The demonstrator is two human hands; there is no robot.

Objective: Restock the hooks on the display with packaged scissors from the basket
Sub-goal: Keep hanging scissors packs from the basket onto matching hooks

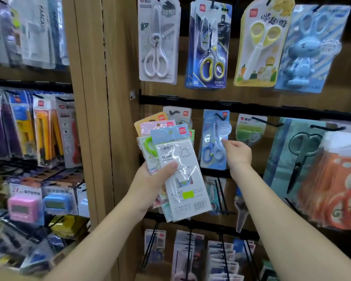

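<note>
We hold a stack of packaged scissors fanned in our left hand, thumb clamped across the front pack. Our right hand, fingers curled, meets the edge of a blue scissors pack hanging on a display hook; whether it grips, we cannot tell.

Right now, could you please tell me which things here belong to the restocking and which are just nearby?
Job: fanned scissor packs, left hand holding them, hung blue scissors pack, right hand pinching it.
Nearby: yellow utility knives, pink gadget, blue gadget.
</note>
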